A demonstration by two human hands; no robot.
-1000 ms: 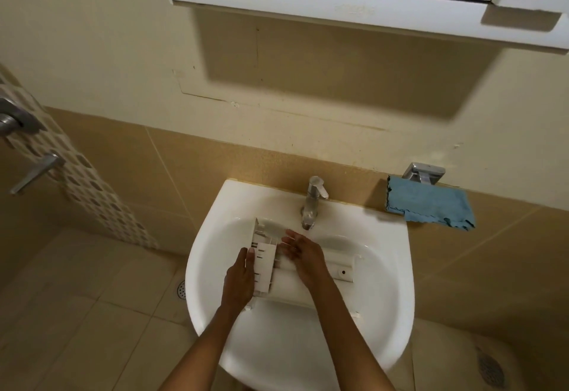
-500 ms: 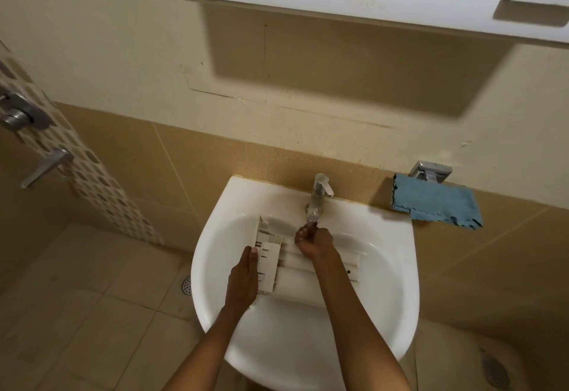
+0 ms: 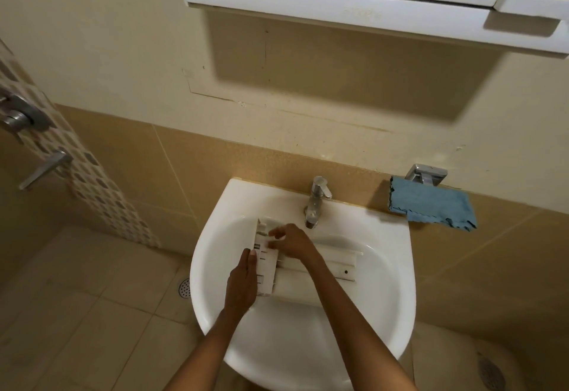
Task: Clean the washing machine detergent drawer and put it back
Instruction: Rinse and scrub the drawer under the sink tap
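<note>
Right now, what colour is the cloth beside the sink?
The cloth is blue; the head view shows it best.

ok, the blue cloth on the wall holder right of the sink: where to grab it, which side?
Pinch the blue cloth at its free front edge, coming from the front and slightly below. Its back is draped on the chrome holder against the wall; the front hangs loose. The right hand is probably nearer.
</note>
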